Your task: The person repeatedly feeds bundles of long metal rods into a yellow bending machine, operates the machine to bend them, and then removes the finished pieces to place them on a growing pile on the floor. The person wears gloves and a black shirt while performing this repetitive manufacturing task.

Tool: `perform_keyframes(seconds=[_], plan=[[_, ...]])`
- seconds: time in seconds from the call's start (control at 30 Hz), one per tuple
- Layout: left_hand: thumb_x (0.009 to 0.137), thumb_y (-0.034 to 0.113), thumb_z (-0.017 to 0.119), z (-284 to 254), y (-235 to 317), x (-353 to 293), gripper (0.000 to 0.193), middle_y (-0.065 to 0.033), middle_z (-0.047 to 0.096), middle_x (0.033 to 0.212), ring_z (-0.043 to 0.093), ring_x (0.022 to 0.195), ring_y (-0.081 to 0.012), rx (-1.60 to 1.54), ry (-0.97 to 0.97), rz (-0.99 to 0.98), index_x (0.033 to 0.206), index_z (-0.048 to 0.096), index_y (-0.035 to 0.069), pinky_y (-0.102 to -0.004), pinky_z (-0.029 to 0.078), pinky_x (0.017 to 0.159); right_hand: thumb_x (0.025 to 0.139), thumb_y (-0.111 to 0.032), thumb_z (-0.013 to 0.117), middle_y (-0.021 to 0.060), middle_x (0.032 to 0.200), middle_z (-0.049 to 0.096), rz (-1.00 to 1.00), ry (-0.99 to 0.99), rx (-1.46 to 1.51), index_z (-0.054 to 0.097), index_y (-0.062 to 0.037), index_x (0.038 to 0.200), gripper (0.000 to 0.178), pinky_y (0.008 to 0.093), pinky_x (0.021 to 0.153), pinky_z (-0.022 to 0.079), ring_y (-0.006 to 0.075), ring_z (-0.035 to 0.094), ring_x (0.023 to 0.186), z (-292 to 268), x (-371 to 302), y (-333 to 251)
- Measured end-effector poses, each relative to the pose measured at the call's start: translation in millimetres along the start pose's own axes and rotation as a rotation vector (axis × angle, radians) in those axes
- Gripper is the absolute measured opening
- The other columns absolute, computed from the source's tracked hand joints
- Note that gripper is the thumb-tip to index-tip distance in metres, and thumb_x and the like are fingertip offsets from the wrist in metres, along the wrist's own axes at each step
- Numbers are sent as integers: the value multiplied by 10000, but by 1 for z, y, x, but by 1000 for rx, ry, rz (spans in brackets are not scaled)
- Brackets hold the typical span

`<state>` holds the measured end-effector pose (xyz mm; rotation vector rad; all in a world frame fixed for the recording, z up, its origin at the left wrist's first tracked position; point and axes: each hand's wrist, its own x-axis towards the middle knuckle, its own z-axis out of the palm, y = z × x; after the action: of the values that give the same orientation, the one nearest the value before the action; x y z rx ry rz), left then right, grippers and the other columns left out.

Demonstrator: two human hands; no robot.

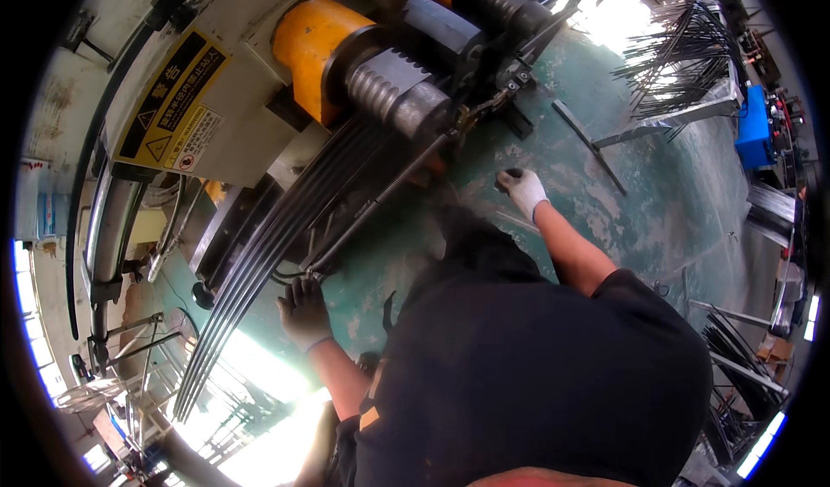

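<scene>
My left hand [304,314], in a grey work glove with a dark palm side, is at the lower end of a long thin bar [372,203] on the machine. Its fingers look stretched forward and slightly apart; whether they touch the bar cannot be told. Just left of that hand, several long dark metal rods [251,271] run side by side from the machine down to the lower left. My right hand [523,191], in a white glove with dark fingertips, is held over the green floor, away from the machine. Its fingers are curled closed, and their inside is hidden.
Ahead stands a machine with a yellow housing [320,42] and a ridged metal roller [402,94]. A warning-label panel [173,98] is at left. Far right, a rack holds a heap of dark rods [683,55]; a metal bar [596,150] lies on the floor [640,219].
</scene>
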<state>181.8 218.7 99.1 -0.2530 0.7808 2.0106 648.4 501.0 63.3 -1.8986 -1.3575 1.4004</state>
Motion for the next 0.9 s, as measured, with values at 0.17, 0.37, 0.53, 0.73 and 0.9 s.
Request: perform_keyframes(seconds=[0.17,0.37,0.53,0.73,0.9], plan=[[1092,448,396,30,29,-5,586,-215,476,1509,442,1369,-374,-32,-137,144,1411,486,-35,-528,335,1192,981,-224,702,62,1022,718,-344,137,392,672,47,1227,368,286,791,507,129,630,902,-8,-8,-105],[1064,531,420,48,54,-20,715,-210,484,1540,394,1450,-367,413,-425,529,1497,460,-36,-506,207,1270,1013,-281,674,95,1122,710,-519,130,789,657,39,1275,415,277,934,497,145,651,1048,1,-11,-222],[1126,373,355,123,56,-61,551,-172,463,1567,395,1476,-270,118,-655,275,1535,435,13,-453,224,1259,971,-409,706,64,1093,696,-305,-26,959,637,18,1283,533,310,756,504,155,613,897,2,30,-244],[1130,330,323,88,93,-69,524,-207,415,1588,366,1500,-272,827,-74,722,1516,421,-10,-388,203,1293,955,-298,715,102,964,695,-298,-109,972,647,29,1161,393,328,698,506,192,643,780,24,39,-270],[1081,398,471,268,82,-111,581,-224,597,1377,593,1273,-333,861,350,1035,1394,513,-90,-485,261,1241,986,-249,674,100,813,681,-266,-93,1065,667,-58,1085,214,364,472,508,217,668,637,6,67,-259]])
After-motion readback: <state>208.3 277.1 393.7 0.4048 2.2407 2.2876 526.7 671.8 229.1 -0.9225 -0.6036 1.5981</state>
